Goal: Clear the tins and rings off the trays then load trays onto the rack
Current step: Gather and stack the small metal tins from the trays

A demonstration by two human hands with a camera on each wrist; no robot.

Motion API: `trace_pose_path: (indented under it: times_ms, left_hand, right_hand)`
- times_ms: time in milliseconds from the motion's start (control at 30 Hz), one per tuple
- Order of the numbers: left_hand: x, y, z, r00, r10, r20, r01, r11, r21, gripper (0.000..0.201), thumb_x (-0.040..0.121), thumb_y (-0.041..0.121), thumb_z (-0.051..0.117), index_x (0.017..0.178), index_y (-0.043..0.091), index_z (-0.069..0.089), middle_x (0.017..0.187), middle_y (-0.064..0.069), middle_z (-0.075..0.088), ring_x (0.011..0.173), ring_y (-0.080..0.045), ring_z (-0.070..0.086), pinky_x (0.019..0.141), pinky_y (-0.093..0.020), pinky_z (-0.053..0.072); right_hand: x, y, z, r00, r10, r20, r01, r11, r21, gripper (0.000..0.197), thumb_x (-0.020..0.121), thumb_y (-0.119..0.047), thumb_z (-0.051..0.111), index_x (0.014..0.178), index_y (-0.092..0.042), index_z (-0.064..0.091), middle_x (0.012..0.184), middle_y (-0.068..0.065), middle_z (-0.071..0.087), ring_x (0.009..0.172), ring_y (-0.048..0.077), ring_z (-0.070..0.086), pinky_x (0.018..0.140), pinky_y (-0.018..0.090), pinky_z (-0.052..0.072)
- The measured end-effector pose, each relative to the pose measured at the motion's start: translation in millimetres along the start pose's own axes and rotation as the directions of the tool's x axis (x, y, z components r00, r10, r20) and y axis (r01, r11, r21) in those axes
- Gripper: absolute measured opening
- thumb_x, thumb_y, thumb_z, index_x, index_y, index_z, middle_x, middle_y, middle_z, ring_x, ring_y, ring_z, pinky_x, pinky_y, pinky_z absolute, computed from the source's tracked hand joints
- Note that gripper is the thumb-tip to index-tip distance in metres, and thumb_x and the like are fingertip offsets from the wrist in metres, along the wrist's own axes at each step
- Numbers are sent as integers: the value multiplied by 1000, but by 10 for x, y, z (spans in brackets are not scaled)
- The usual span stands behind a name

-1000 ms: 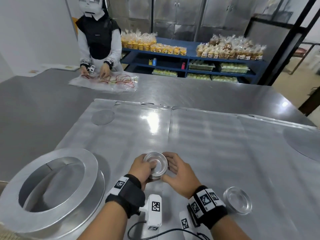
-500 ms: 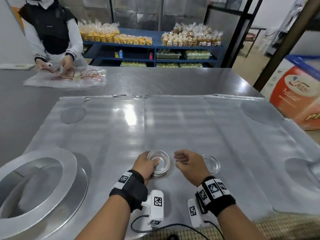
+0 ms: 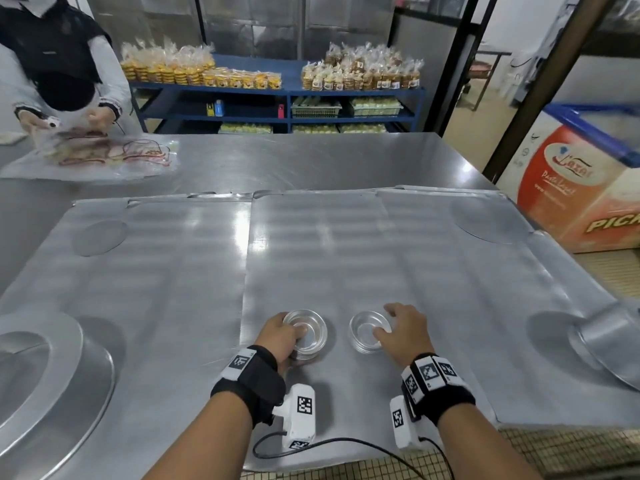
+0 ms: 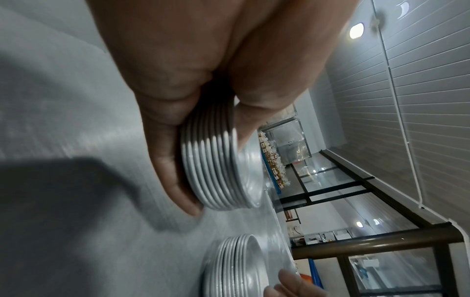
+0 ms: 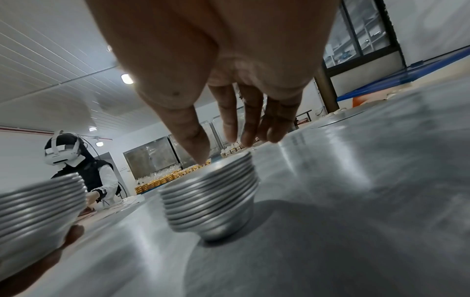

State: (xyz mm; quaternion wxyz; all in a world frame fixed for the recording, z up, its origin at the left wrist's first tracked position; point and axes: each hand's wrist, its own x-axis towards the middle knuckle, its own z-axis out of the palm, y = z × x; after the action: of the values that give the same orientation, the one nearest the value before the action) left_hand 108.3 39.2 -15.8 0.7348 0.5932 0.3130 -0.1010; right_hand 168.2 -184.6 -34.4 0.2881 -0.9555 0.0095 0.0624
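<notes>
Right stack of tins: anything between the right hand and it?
Nothing visible. The right hand hangs over the right stack of tins, its fingers at the top rim. The left hand grips the other stack, off to the side.

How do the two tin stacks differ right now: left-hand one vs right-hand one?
The left stack of tins is gripped: the left hand curls fingers and thumb around its rims. The right stack of tins stands free on the tray, with the right hand spread above it and the thumb at its top rim. Both are nested round aluminium tins, similar in height.
</notes>
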Motion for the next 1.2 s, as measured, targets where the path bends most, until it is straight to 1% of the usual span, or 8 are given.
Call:
trace_pose_path:
  times_ms: [167, 267, 367, 567, 733, 933, 1067, 1200]
  left_hand:
    - [76, -59, 203, 996, -72, -46, 67, 992, -109, 25, 88, -15, 48, 102, -1, 63, 104, -28, 58, 89, -46, 57, 75, -77, 48]
    - [125, -68, 290, 992, -99, -75, 88, 987, -137, 32, 85, -18, 40, 106, -4, 60, 107, -28, 54, 88, -48, 55, 76, -76, 48]
    - [185, -64, 379, 988, -102, -112, 85, 985, -150, 34, 82, -19, 35, 100, -4, 61, 103, -27, 53, 88, -49, 54, 77, -78, 47]
    - [286, -40, 565, 982, -95, -165, 63, 981, -185, 40, 82, -18, 28, 101, -3, 60, 104, -28, 53, 90, -51, 54, 76, -78, 46]
    - [388, -41, 633, 974, -101, -204, 63, 981, -184, 44, 74, -20, 29, 101, -6, 62, 105, -32, 55, 93, -54, 54, 76, -79, 46]
    - [488, 126, 642, 966, -57, -254, 23, 990, -136, 37, 81, -20, 31, 83, -2, 64, 77, -18, 57, 77, -35, 54, 88, -62, 50]
    - [613, 338, 567, 958, -95, -271, 63, 990, -123, 39, 84, -18, 32, 91, 1, 65, 74, -16, 54, 64, -28, 49, 66, -37, 46]
    - [906, 585, 426, 966, -81, -245, 56, 992, -110, 40, 85, -20, 36, 100, 2, 66, 79, -17, 57, 66, -30, 53, 55, -38, 53]
  right_hand:
    - [162, 135, -13, 988, 58, 145, -66, 996, 53, 47, 80, -21, 73, 124, -8, 62, 118, 8, 66, 113, 22, 61, 95, 23, 44]
    - [191, 129, -21, 981, 74, 180, -103, 982, 157, 10, 75, -8, 71, 82, -14, 71, 85, 5, 72, 79, 20, 71, 76, 29, 59]
    - [242, 146, -25, 950, 158, 269, -243, 916, 319, 25, 70, 10, 71, 59, -12, 64, 62, 7, 64, 52, 23, 67, 56, 44, 61]
    - [422, 205, -54, 875, 186, 447, -393, 811, 433, 15, 72, 11, 74, 72, 1, 63, 65, 15, 62, 46, 23, 65, 50, 39, 59]
    - [553, 214, -72, 869, 149, 471, -414, 740, 530, 12, 76, 11, 72, 81, 3, 64, 81, 22, 66, 61, 33, 70, 55, 42, 60]
    - [777, 101, -88, 898, 131, 420, -387, 690, 612, 12, 74, 9, 72, 82, 3, 66, 81, 21, 68, 65, 34, 71, 59, 41, 60]
    - [1018, -27, -28, 916, 136, 377, -368, 662, 654, 15, 74, 9, 72, 84, 2, 64, 81, 19, 65, 65, 34, 70, 61, 44, 60]
    - [1372, -221, 58, 922, 157, 353, -369, 627, 686, 20, 74, 9, 73, 90, 3, 63, 86, 20, 66, 65, 35, 71, 63, 46, 61]
